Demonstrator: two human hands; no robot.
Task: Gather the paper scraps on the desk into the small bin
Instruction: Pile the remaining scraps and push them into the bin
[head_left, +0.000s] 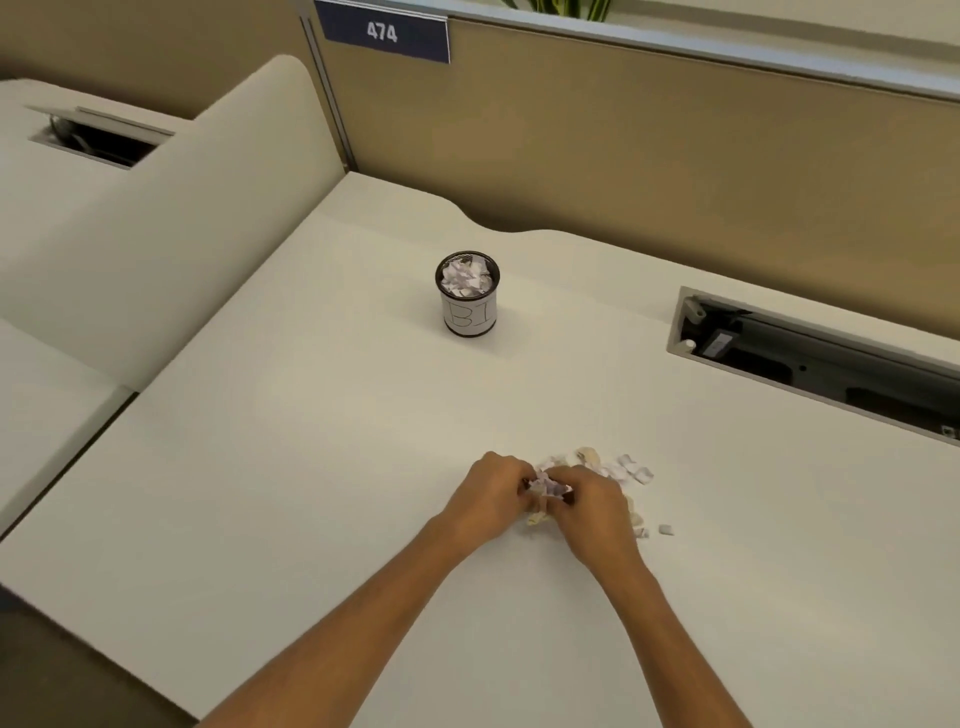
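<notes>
Desk (322, 415): smooth, matt, off-white laminate-like top, no gloss noted. Bin (467, 296): dark wire mesh, apparently metal, wrapped in a matt white paper label marked by hand. Scraps in bin (465, 278): crumpled white paper. Scraps on desk (623, 467): torn, curled paper, white and cream, matt. Bunch (548, 487) between the hands: creased paper, faint print seen. Partition (675, 156): tan, cloth-like, matt face, capped by a smooth metal-looking rail. Cable tray (810, 358): dark interior, pale smooth frame, material not determined.
</notes>
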